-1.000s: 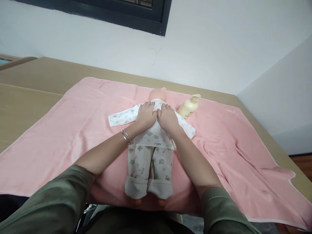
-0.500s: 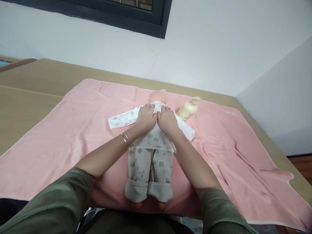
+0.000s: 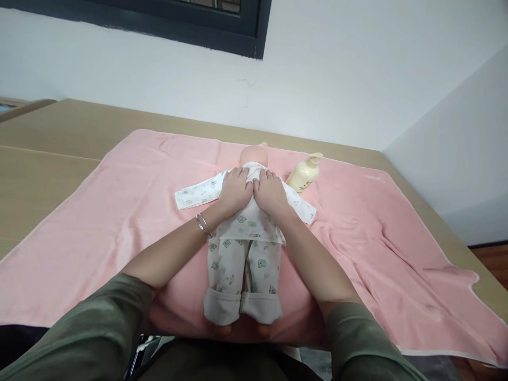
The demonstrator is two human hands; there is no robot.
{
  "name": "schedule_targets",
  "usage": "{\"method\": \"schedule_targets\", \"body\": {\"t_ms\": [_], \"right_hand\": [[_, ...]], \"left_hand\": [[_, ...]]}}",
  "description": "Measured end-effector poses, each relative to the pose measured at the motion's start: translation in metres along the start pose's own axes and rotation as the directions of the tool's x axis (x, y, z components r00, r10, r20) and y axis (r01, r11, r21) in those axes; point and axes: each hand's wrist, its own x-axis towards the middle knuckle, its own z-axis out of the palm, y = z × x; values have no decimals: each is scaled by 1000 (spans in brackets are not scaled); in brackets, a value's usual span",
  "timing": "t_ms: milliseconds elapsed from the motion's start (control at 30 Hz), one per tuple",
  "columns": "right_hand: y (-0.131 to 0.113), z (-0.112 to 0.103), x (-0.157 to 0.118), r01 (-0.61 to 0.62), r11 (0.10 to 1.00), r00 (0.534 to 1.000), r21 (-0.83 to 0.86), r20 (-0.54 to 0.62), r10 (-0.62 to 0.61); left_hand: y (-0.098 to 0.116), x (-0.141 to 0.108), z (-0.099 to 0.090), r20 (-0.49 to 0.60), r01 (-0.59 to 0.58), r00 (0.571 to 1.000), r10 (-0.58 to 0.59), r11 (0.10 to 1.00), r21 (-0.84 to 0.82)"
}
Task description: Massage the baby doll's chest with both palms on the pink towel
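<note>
A baby doll [image 3: 249, 227] in white printed top and trousers lies on a pink blanket [image 3: 159, 164], its head toward the wall and its arms spread. On the left of its upper body rests my left hand [image 3: 235, 190], palm down, fingers out over the shoulder. My right hand [image 3: 270, 191] lies flat on the other side, thumbs of both hands close together at the middle. Neither hand grips anything. A cream pump bottle [image 3: 305, 173] lies tilted by the doll's sleeve, right of my right hand.
The blanket covers much of a wooden table [image 3: 87, 119], with folds [image 3: 389, 248] on its right side. A white wall [image 3: 325, 74] with a dark window frame [image 3: 260, 32] stands behind. A chair back shows at the far left.
Both hands stay on the doll's upper body with hardly any movement. The view has shifted slightly.
</note>
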Motion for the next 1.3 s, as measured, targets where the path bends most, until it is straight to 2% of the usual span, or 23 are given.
{"method": "schedule_targets", "body": {"t_ms": [300,400,567,700,800,1033,1167,1300], "right_hand": [[-1,-2,-1,-16,1000,1000,-4,18,16],[4,-3,4,-11,999,998,43,58,9],[18,-1,17,-42,988,991,146,134,22],[22,2,21,-38,986,994,163,103,21],[22,2,20,-23,986,995,164,102,6],[20,2,18,-46,988,994,149,107,30],[19,2,18,-39,990,995,137,98,25],[19,1,18,-39,987,995,153,98,24]], "left_hand": [[-3,0,3,-17,-8,1000,8,1000,-20],[-11,6,5,-10,-21,1000,20,999,-50],[-21,17,4,33,33,999,-32,998,-46],[-13,15,-8,106,-2,994,-6,998,69],[-8,14,-16,142,-23,990,13,997,68],[-14,19,-11,107,27,994,-23,999,-39],[-10,17,-14,118,17,993,-16,1000,-8],[-2,12,-23,166,-14,986,-2,995,95]]}}
